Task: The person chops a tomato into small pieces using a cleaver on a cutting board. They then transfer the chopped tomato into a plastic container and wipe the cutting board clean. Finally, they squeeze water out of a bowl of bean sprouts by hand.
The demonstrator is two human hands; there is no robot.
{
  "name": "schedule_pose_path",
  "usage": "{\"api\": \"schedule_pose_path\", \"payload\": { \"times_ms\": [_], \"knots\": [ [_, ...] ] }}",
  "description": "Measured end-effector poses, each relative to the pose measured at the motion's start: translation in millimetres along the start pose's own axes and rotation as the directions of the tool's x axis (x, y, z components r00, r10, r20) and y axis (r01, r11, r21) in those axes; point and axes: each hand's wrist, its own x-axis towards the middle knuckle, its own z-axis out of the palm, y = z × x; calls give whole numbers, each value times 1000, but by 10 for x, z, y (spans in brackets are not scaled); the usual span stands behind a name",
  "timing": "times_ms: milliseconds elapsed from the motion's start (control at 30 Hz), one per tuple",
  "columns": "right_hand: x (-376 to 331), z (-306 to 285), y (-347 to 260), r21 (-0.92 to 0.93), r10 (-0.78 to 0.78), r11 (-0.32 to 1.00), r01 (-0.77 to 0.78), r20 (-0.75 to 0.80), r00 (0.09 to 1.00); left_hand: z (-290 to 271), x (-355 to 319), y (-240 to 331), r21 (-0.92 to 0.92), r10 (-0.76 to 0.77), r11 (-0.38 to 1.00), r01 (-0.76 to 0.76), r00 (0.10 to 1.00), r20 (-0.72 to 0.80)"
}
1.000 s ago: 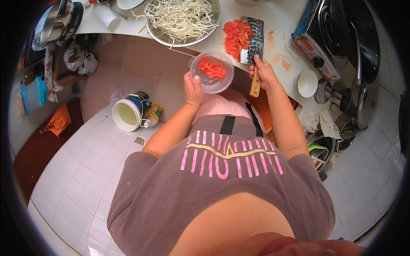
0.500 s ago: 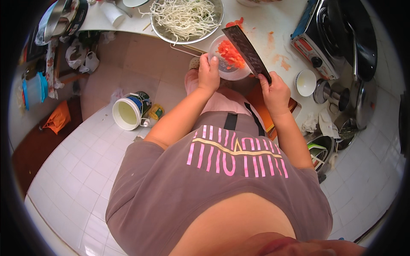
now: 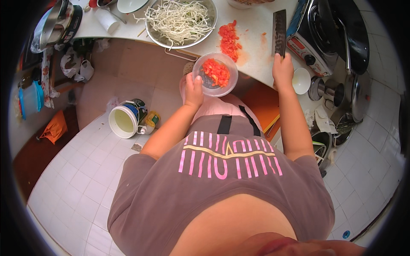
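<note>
left grip (image 3: 194,91) clamps the bowl (image 3: 233,77), right grip (image 3: 283,71) the cleaver (image 3: 279,34), its long axis pointing away from the body (image 3: 226,187).

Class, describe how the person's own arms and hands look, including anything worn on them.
The left hand and right hand are both bare, without gloves. The forearms are bare too, and no watch or bracelet shows. Short, unpatterned grey-brown sleeves end near the elbows.

Person's left hand (image 3: 194,91) at chest's (image 3: 228,160) 11 o'clock, gripping, thumb uppermost; right hand (image 3: 282,71) 1 o'clock, fingers closed.
</note>
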Motion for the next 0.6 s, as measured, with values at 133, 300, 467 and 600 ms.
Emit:
{"api": "schedule_pose_path", "payload": {
  "times_ms": [133,300,467,600],
  "knots": [
    [413,394,182,-167,-130,980,111,-104,986,-92,-183,-189,53,12,999,-14,999,38],
    [588,699,223,-261,-108,963,74,-117,987,-164,-317,-396,87,-38,996,34,998,52],
    [647,778,285,-280,-134,955,94,-128,983,-144,-311,-586,93,-30,995,25,998,54],
    [597,783,105,-329,-226,933,145,-221,949,-66,-271,-700,141,-46,989,39,998,48]
  ]
}}
